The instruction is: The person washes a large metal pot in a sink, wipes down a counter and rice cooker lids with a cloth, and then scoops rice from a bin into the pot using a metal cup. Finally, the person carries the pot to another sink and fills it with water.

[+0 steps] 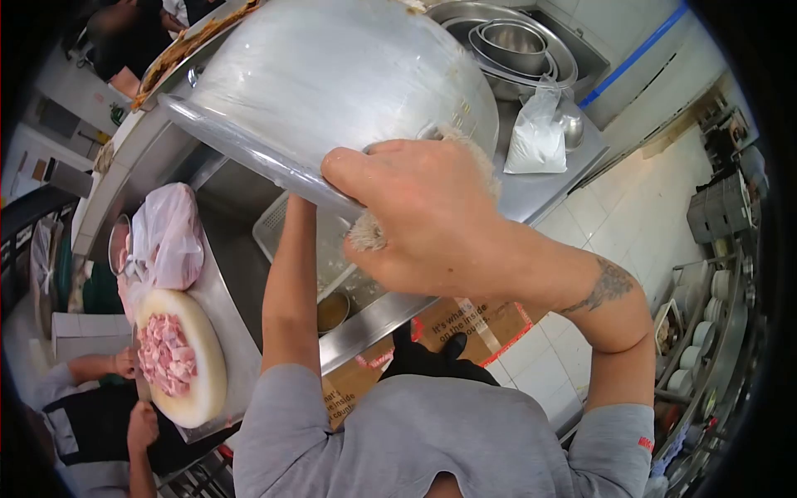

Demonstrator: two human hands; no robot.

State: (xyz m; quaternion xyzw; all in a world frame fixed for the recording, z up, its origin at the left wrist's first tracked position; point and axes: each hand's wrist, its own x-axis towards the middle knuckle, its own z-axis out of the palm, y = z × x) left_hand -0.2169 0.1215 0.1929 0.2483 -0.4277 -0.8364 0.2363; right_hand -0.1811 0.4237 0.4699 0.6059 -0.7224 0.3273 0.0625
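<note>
A large silvery metal pot, bottom up and tilted, hangs over the sink. My right hand is closed round a shaggy beige cloth and presses it to the pot's rim and outer wall. The left forearm rises behind the rim, and the pot hides my left hand. Below, a perforated white plastic basket and a small round metal container with yellowish content lie in the sink.
Nested metal bowls and a bag of white powder stand on the right counter. At left, a co-worker's hands are beside a round board with cut meat. A plastic bag lies above it.
</note>
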